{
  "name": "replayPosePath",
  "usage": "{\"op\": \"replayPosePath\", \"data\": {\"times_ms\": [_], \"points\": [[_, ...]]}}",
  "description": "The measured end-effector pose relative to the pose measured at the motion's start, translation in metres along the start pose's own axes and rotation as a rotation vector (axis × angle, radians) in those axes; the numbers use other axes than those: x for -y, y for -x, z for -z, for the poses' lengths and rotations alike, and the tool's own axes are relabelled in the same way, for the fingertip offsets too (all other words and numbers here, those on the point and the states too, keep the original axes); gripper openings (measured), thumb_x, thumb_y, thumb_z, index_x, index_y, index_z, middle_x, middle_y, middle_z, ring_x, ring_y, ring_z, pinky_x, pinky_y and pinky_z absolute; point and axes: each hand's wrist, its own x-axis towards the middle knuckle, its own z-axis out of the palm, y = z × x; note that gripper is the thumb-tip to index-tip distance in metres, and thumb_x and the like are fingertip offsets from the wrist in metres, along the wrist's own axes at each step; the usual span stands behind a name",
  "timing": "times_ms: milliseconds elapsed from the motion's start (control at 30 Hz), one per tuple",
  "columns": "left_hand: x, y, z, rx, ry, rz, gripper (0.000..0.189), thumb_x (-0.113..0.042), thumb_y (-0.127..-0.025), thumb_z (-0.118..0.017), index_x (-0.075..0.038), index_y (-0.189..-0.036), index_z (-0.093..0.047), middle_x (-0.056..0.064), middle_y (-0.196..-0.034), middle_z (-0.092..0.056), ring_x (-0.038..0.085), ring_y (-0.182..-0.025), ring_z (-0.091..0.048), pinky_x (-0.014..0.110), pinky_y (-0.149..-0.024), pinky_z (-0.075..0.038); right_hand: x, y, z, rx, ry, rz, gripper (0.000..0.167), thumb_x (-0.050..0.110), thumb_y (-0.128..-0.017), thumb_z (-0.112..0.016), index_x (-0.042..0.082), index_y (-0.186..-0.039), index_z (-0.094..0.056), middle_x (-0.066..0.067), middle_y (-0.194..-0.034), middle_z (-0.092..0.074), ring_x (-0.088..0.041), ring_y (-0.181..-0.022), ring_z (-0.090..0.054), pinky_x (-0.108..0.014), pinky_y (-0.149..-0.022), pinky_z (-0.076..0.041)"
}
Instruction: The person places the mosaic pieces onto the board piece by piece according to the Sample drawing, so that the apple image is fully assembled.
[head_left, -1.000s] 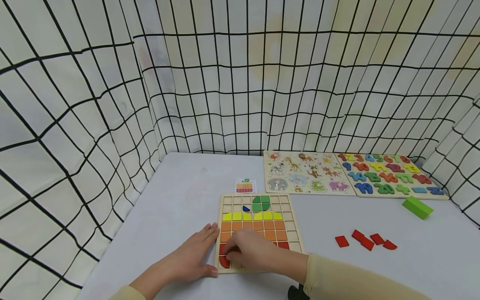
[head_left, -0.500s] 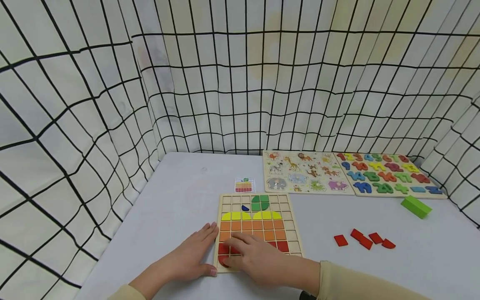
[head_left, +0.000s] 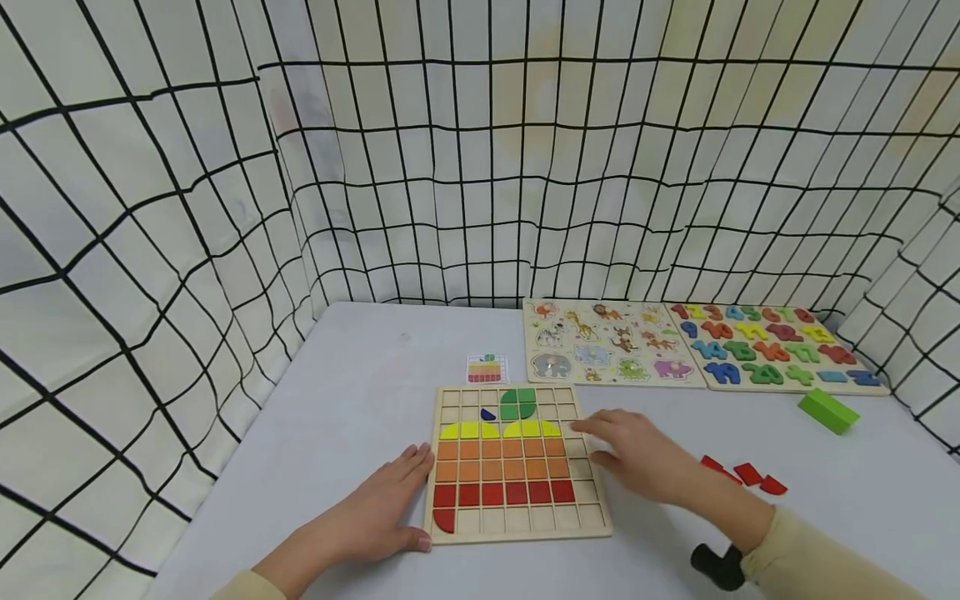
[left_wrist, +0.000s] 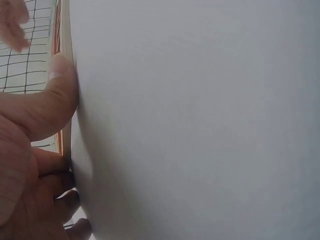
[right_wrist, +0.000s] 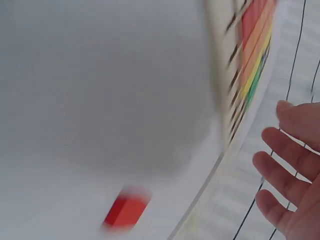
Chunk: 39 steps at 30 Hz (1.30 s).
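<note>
A wooden grid board [head_left: 525,536] lies in front of me with coloured tiles in it: a green shape [head_left: 517,404], yellow tiles [head_left: 468,431], two orange rows [head_left: 501,460] and a row of red squares [head_left: 504,494]. One red rounded tile [head_left: 445,521] fills the bottom left cell. My left hand [head_left: 382,508] rests along the board's left edge, thumb and fingers touching its side. Over the board's right edge hovers my right hand [head_left: 648,457]; in the right wrist view its fingers [right_wrist: 282,177] are relaxed and hold nothing. A small blue piece [head_left: 488,414] lies among the upper cells.
Several loose red tiles [head_left: 748,474] lie right of the board, partly behind the right forearm. A pattern card [head_left: 487,368] sits beyond the board. Farther back are an animal puzzle [head_left: 611,379], a number puzzle [head_left: 776,342] and a green block [head_left: 828,412]. Black netting surrounds the table.
My right hand has left the board's lower left, where it pressed the red rounded tile, and moved right past the board's right edge. The left hand stays at the left edge.
</note>
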Motion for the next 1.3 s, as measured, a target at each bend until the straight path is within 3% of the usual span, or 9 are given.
{"op": "replayPosePath", "data": {"times_ms": [67,167,267,433,600,733,900,1133,1300], "points": [[0.0,0.0,0.0,-0.002,-0.008,0.006,0.106,-0.042,-0.078,-0.086,0.001,-0.158,-0.032,0.016,-0.168,-0.028,0.036,-0.159,-0.018,0.059,-0.125,-0.024,-0.03,0.013,0.007,-0.003,-0.007,-0.093,0.034,0.005,-0.091,-0.074,0.008,-0.125,-0.072,-0.006,-0.115,-0.074,-0.027,-0.109,-0.069,-0.049,-0.095,-0.058],[0.001,0.0,0.0,-0.006,-0.012,0.012,0.107,-0.042,-0.077,-0.087,0.001,-0.158,-0.032,0.016,-0.168,-0.028,0.036,-0.159,-0.018,0.059,-0.125,-0.023,-0.066,0.031,0.014,0.059,-0.07,-0.222,0.026,0.005,-0.09,-0.076,0.01,-0.115,-0.076,-0.002,-0.106,-0.076,-0.024,-0.101,-0.069,-0.047,-0.09,-0.06],[0.001,0.001,0.001,-0.01,-0.008,0.013,0.107,-0.041,-0.077,-0.087,0.002,-0.158,-0.033,0.016,-0.169,-0.027,0.036,-0.159,-0.017,0.059,-0.126,-0.023,-0.087,0.047,0.014,0.127,-0.152,-0.279,0.019,0.01,-0.088,-0.078,0.014,-0.107,-0.079,0.003,-0.103,-0.075,-0.021,-0.1,-0.067,-0.044,-0.088,-0.06],[0.0,0.001,0.001,-0.015,0.004,0.002,0.106,-0.041,-0.077,-0.087,0.003,-0.157,-0.033,0.018,-0.168,-0.027,0.038,-0.159,-0.017,0.06,-0.125,-0.022,-0.096,0.058,0.008,0.168,-0.204,-0.26,0.017,0.023,-0.085,-0.084,0.02,-0.1,-0.079,0.008,-0.097,-0.069,-0.013,-0.089,-0.058,-0.026,-0.074,-0.055],[-0.001,0.0,0.0,-0.013,0.012,0.001,0.106,-0.041,-0.077,-0.087,0.003,-0.157,-0.033,0.018,-0.168,-0.027,0.038,-0.159,-0.017,0.06,-0.125,-0.022,-0.092,0.057,0.004,0.147,-0.159,-0.274,0.016,0.02,-0.083,-0.085,0.021,-0.093,-0.072,0.009,-0.088,-0.062,-0.011,-0.081,-0.053,-0.022,-0.07,-0.052],[-0.002,-0.001,0.0,-0.011,0.008,0.003,0.105,-0.04,-0.077,-0.087,0.003,-0.157,-0.033,0.017,-0.168,-0.028,0.037,-0.159,-0.018,0.06,-0.125,-0.022,-0.081,0.054,0.007,0.103,-0.179,-0.245,0.02,0.015,-0.084,-0.084,0.021,-0.086,-0.065,0.01,-0.081,-0.06,-0.008,-0.077,-0.052,-0.02,-0.067,-0.05],[-0.001,-0.001,0.001,-0.006,0.006,0.008,0.105,-0.041,-0.077,-0.086,0.001,-0.158,-0.033,0.016,-0.169,-0.027,0.036,-0.159,-0.017,0.06,-0.125,-0.022,-0.05,0.033,0.004,0.042,-0.246,-0.158,0.018,0.014,-0.087,-0.081,0.022,-0.087,-0.065,0.013,-0.082,-0.061,-0.003,-0.078,-0.054,-0.018,-0.07,-0.052],[-0.001,0.0,0.0,-0.006,0.018,0.003,0.105,-0.04,-0.078,-0.087,0.002,-0.158,-0.033,0.016,-0.169,-0.027,0.037,-0.159,-0.017,0.06,-0.125,-0.022,0.015,-0.011,-0.017,0.12,-0.383,-0.007,0.01,0.012,-0.092,-0.076,0.02,-0.093,-0.071,0.014,-0.088,-0.065,-0.002,-0.083,-0.058,-0.018,-0.078,-0.055],[-0.001,0.001,0.001,-0.008,0.027,-0.016,0.105,-0.04,-0.078,-0.086,0.002,-0.158,-0.033,0.017,-0.168,-0.027,0.038,-0.159,-0.017,0.061,-0.125,-0.022,0.059,-0.038,-0.029,0.157,-0.338,0.087,0.008,0.011,-0.093,-0.075,0.019,-0.095,-0.074,0.014,-0.09,-0.069,0.0,-0.082,-0.056,-0.017,-0.078,-0.054]]}}
